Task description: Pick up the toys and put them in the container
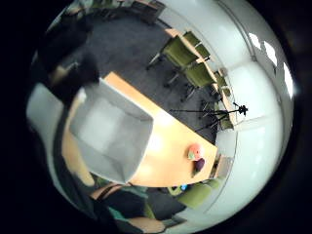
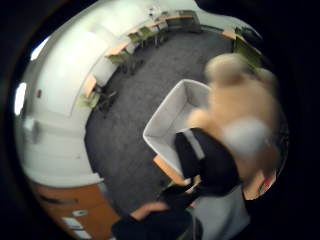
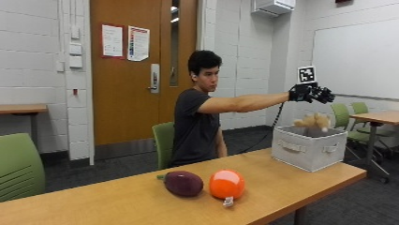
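My gloved right hand (image 3: pixel 312 93) is held out at arm's length above the grey fabric container (image 3: pixel 308 149), fingers spread and holding nothing. A tan plush toy (image 3: pixel 314 123) shows just below the hand, at the container's open top, apart from the fingers. It looms close in the thumb side view as the plush toy (image 2: pixel 240 112) over the container (image 2: pixel 172 122). A purple eggplant toy (image 3: pixel 182 183) and an orange ball toy (image 3: pixel 226 184) lie side by side on the wooden table (image 3: pixel 112 201), well away from the container. The little finger side view shows the container (image 1: pixel 112 136), the orange toy (image 1: pixel 195 151) and the purple toy (image 1: pixel 200 165).
The container stands near the table's right end. Green chairs (image 3: pixel 18 164) stand around, one behind the person, and another table (image 3: pixel 377 117) with chairs is at the right. A door is behind the person.
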A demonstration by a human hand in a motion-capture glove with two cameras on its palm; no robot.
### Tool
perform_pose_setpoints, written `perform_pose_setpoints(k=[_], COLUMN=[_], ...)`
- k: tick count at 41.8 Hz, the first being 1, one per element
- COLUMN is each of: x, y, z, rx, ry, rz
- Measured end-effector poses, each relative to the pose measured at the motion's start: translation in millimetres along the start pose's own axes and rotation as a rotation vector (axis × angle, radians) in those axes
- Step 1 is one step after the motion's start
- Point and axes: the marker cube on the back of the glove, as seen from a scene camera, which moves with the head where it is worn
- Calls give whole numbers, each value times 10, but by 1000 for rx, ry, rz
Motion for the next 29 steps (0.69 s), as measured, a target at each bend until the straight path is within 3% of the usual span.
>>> perform_pose_setpoints(k=[5,10,14,19,25,29], x=[74,32,-97,544,1022,1917], y=[79,322,477,772,1308,1606], z=[-32,-87,-136,-422,-823,-969], rx=[-11,3,25,39,25,46], ry=[-11,119,247,291,29,241], rz=[3,-126,-31,78,-97,251])
